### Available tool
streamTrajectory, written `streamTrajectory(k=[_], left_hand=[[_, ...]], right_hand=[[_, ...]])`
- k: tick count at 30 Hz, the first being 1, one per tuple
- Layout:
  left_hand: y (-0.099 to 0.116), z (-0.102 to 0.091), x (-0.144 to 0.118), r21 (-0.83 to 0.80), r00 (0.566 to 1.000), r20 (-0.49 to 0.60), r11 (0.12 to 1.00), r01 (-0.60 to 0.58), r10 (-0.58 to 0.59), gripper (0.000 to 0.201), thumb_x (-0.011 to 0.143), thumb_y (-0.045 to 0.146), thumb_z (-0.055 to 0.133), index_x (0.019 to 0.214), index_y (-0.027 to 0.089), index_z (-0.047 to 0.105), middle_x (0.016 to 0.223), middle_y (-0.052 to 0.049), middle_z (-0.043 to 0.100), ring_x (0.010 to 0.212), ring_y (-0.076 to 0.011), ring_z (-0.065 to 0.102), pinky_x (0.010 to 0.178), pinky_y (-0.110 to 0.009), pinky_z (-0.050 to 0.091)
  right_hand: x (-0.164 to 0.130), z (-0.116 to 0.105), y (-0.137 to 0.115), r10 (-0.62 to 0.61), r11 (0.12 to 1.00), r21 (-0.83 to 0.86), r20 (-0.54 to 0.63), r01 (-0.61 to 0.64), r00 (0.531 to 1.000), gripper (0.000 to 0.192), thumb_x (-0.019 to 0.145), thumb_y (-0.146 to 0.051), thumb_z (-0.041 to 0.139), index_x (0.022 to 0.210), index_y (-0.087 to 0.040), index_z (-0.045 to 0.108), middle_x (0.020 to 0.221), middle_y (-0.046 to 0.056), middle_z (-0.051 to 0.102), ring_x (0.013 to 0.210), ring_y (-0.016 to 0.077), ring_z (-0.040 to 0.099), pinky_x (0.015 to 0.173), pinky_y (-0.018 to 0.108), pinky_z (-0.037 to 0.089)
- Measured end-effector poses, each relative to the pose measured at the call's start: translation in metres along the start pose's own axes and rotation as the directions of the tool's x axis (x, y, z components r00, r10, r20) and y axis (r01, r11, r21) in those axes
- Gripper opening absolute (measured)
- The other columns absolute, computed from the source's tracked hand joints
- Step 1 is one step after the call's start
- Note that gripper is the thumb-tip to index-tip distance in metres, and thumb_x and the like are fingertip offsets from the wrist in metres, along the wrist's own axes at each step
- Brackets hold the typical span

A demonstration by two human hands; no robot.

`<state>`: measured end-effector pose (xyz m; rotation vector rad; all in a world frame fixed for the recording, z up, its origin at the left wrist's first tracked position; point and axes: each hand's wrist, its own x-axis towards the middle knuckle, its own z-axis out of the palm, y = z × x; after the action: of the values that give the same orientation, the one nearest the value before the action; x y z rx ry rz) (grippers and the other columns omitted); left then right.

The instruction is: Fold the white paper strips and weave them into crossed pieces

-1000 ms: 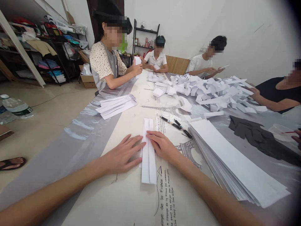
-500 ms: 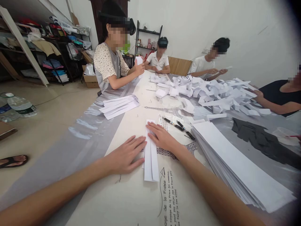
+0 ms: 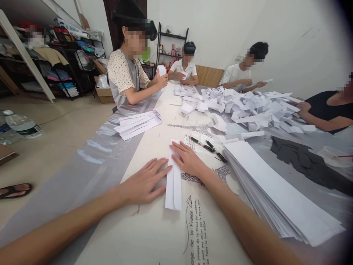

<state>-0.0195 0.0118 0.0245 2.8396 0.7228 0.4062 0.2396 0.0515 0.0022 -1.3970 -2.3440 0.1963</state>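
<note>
Since a moment ago our right hand [image 3: 188, 160] has slid toward the far end of the folded paper strip [image 3: 174, 179], fingers spread flat and pressing it, gripping nothing. Our left hand [image 3: 146, 182] lies open, palm down, fingertips touching the strip's left edge. Smooth, white and narrow, the strip lies near the table's [image 3: 154, 235] near edge, long axis pointing away from us. Flat white sheets [image 3: 278, 191] are stacked just right.

Small hand-assembly workroom, several people seated around one long plastic-covered surface [image 3: 104, 154], heap of folded paper pieces [image 3: 248, 108], tall stack of white strips [image 3: 275, 191], cluttered storage shelves [image 3: 52, 59], cardboard box [image 3: 103, 94] on bare floor
</note>
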Motion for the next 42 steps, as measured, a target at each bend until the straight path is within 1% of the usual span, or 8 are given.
streamTrajectory(k=[12, 19, 23, 26, 29, 36, 39, 42], left_hand=[[-0.002, 0.002, 0.000, 0.011, 1.000, -0.006, 1.000, -0.016, 0.016, 0.058, 0.106, 0.047, 0.043, 0.157, 0.020, 0.036, 0.163, -0.016, 0.036, 0.149, -0.0356, 0.036, 0.123, -0.056, 0.029], [0.001, -0.001, 0.001, 0.015, 0.993, -0.100, 0.998, -0.067, 0.068, 0.054, 0.105, 0.041, 0.048, 0.155, 0.023, 0.040, 0.159, -0.016, 0.042, 0.144, -0.0354, 0.042, 0.118, -0.057, 0.038], [0.009, -0.005, 0.003, 0.111, 0.939, -0.203, 0.959, -0.260, 0.278, 0.033, 0.102, 0.022, 0.053, 0.135, 0.017, 0.057, 0.136, -0.017, 0.062, 0.126, -0.0304, 0.059, 0.109, -0.051, 0.049], [0.019, -0.008, 0.002, 0.194, 0.875, -0.172, 0.887, -0.420, 0.452, 0.022, 0.101, 0.011, 0.051, 0.120, 0.015, 0.062, 0.110, -0.012, 0.072, 0.102, -0.0228, 0.069, 0.096, -0.040, 0.057], [0.027, -0.008, 0.000, 0.217, 0.878, -0.155, 0.883, -0.417, 0.453, 0.018, 0.103, 0.011, 0.049, 0.111, 0.017, 0.064, 0.098, -0.007, 0.073, 0.089, -0.0186, 0.070, 0.086, -0.033, 0.059], [0.028, -0.002, -0.002, 0.242, 0.881, -0.228, 0.900, -0.362, 0.416, 0.012, 0.103, 0.018, 0.053, 0.103, 0.018, 0.065, 0.092, -0.004, 0.073, 0.078, -0.0167, 0.069, 0.073, -0.030, 0.057], [0.025, 0.000, -0.003, 0.211, 0.875, -0.247, 0.904, -0.371, 0.416, 0.013, 0.104, 0.019, 0.053, 0.105, 0.019, 0.066, 0.094, -0.003, 0.073, 0.079, -0.0161, 0.070, 0.074, -0.029, 0.056], [0.022, 0.001, -0.003, 0.179, 0.886, -0.234, 0.913, -0.366, 0.401, 0.015, 0.104, 0.021, 0.053, 0.106, 0.019, 0.068, 0.096, -0.003, 0.074, 0.080, -0.0156, 0.070, 0.074, -0.028, 0.055]], right_hand=[[0.002, -0.011, -0.001, 0.021, 1.000, 0.008, 0.093, -0.022, 0.995, 0.054, 0.107, -0.045, 0.036, 0.157, -0.024, 0.042, 0.167, 0.006, 0.034, 0.157, 0.0313, 0.021, 0.126, 0.055, 0.024], [0.002, -0.010, -0.002, 0.032, 0.998, -0.057, 0.107, -0.026, 0.994, 0.055, 0.108, -0.045, 0.035, 0.157, -0.021, 0.041, 0.167, 0.006, 0.033, 0.157, 0.0312, 0.023, 0.127, 0.052, 0.023], [0.002, -0.010, -0.004, 0.035, 0.996, -0.082, 0.099, -0.027, 0.994, 0.054, 0.108, -0.043, 0.036, 0.156, -0.020, 0.041, 0.167, 0.007, 0.034, 0.156, 0.0322, 0.024, 0.126, 0.053, 0.025], [0.003, -0.010, -0.004, 0.042, 0.996, -0.086, 0.103, -0.034, 0.994, 0.054, 0.108, -0.042, 0.036, 0.157, -0.021, 0.040, 0.167, 0.007, 0.033, 0.156, 0.0322, 0.025, 0.126, 0.054, 0.024], [0.002, -0.009, -0.003, 0.049, 0.996, -0.085, 0.108, -0.040, 0.993, 0.054, 0.108, -0.043, 0.035, 0.158, -0.024, 0.038, 0.168, 0.005, 0.031, 0.157, 0.0317, 0.023, 0.126, 0.054, 0.024], [0.003, -0.009, -0.011, 0.023, 0.989, -0.150, 0.073, -0.012, 0.997, 0.052, 0.108, -0.039, 0.037, 0.156, -0.018, 0.039, 0.170, 0.010, 0.026, 0.158, 0.0326, 0.019, 0.126, 0.056, 0.024], [0.000, -0.017, -0.021, -0.069, 0.977, -0.204, -0.046, 0.058, 0.997, 0.047, 0.106, -0.028, 0.045, 0.150, -0.013, 0.046, 0.167, 0.019, 0.029, 0.153, 0.0356, 0.031, 0.122, 0.058, 0.032], [-0.019, -0.033, -0.034, -0.170, 0.982, -0.086, -0.045, 0.165, 0.984, 0.029, 0.105, -0.021, 0.044, 0.124, -0.017, 0.066, 0.141, 0.018, 0.060, 0.122, 0.0311, 0.063, 0.102, 0.053, 0.054]])
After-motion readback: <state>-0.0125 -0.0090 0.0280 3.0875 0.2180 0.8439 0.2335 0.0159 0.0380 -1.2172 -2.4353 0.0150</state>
